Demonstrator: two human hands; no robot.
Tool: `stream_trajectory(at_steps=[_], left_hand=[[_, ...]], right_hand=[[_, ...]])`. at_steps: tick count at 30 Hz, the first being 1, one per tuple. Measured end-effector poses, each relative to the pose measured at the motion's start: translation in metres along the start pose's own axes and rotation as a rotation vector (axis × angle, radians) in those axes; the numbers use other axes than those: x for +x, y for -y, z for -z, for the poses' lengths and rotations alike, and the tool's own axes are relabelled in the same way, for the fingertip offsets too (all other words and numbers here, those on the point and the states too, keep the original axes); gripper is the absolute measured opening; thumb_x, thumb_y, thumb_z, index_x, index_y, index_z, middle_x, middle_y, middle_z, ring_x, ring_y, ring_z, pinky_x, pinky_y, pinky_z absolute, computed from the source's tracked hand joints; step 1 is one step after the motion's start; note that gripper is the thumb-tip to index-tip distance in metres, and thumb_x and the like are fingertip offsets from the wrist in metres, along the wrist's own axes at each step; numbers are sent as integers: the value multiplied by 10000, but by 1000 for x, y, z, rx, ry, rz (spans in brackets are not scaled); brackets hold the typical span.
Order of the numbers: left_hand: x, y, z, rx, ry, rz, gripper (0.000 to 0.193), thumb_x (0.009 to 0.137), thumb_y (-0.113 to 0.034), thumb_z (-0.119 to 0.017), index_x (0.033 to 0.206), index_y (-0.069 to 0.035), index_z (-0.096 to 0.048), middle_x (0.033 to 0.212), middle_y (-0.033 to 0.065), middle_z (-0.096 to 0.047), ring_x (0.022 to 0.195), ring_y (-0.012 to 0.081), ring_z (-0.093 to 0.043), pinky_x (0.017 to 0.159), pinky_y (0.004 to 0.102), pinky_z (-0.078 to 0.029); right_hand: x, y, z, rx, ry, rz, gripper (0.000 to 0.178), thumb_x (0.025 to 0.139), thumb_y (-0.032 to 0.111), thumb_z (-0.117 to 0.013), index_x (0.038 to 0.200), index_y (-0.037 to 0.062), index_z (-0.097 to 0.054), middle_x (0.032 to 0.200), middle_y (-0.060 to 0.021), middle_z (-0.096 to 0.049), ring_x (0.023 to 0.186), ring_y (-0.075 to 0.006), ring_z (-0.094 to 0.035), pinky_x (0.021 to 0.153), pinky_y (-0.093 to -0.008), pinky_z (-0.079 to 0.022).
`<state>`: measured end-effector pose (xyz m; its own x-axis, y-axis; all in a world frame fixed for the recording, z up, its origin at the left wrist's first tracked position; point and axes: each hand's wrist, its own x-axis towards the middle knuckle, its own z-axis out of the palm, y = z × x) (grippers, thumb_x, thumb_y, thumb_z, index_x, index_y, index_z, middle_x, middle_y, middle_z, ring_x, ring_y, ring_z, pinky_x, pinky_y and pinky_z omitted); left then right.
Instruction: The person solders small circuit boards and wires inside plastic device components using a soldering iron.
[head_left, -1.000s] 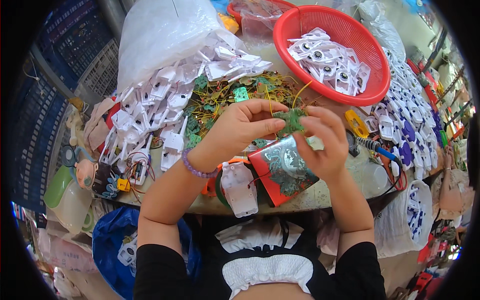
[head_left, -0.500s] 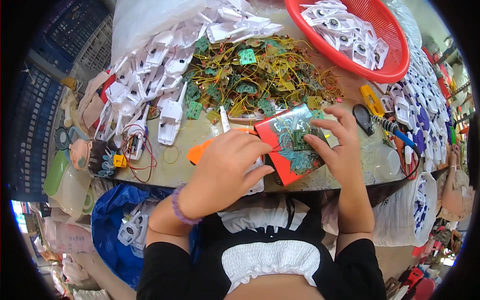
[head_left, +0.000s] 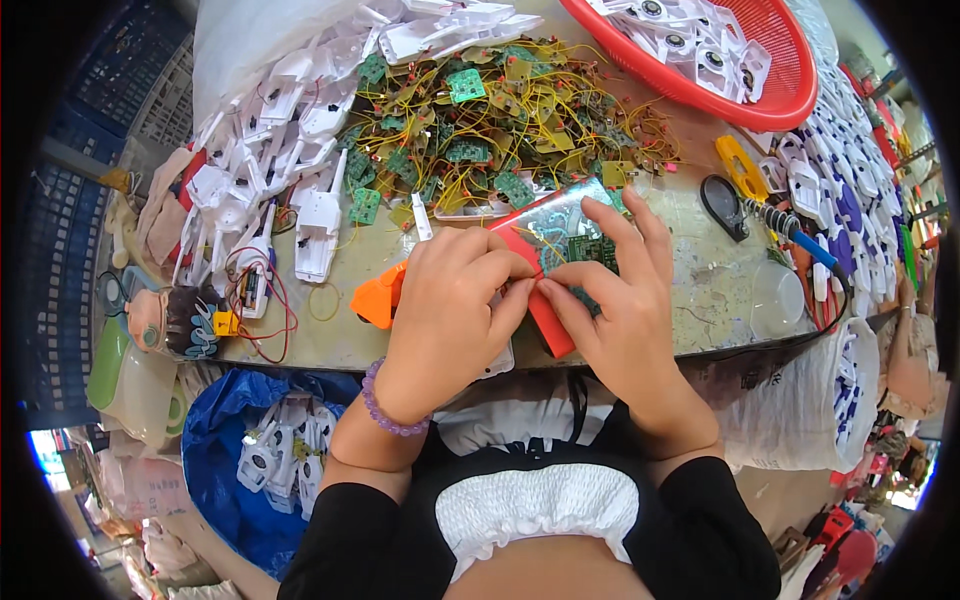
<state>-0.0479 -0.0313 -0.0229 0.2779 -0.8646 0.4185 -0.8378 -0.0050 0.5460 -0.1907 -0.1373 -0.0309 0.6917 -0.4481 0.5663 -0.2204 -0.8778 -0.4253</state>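
My left hand [head_left: 452, 312], with a purple bead bracelet on its wrist, and my right hand [head_left: 628, 315] meet fingertip to fingertip over a red box [head_left: 552, 328]. Both pinch a thin wire [head_left: 540, 272], mostly covered by the fingers. On the box's shiny patterned top lies a small green circuit board [head_left: 592, 250], partly behind my right fingers. An orange object [head_left: 380, 297] rests beside my left hand. A white plastic part [head_left: 497, 362] shows only an edge under that hand.
Beyond my hands spreads a heap of wired circuit boards [head_left: 540, 120]. White plastic housings [head_left: 270, 150] pile up at left. A red basket [head_left: 690, 90] holds more housings. At right are a blue-handled soldering iron [head_left: 812, 250], black ring [head_left: 722, 208] and clear cup [head_left: 776, 300]. A blue bag [head_left: 215, 450] hangs below left.
My right hand has left the circuit board and moved left to join my left fingertips in a pinch. The view has shifted slightly, and the box now sits more under my hands.
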Motion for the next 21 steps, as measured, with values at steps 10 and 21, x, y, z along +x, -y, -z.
stream_trajectory(at_steps=[10, 21], left_hand=[[-5, 8, -5, 76, -125, -198, 195, 726, -60, -684, 907, -38, -614, 826, 87, -628, 738, 271, -612, 660, 365, -475], [0, 9, 5, -18, -47, -389, 255, 643, -39, -710, 885, -54, -628, 884, 74, -621, 829, 270, -626, 699, 368, -518]], right_hand=[[-26, 4, 13, 167, 79, 219, 208, 663, 95, -749, 829, 75, -625, 1125, -111, -567, 1119, -350, -499, 932, -503, -389], [20, -22, 15, 137, 132, 50, 305, 718, 116, -716, 1003, 41, -639, 943, -109, -636, 913, -299, -569, 838, -397, -418]])
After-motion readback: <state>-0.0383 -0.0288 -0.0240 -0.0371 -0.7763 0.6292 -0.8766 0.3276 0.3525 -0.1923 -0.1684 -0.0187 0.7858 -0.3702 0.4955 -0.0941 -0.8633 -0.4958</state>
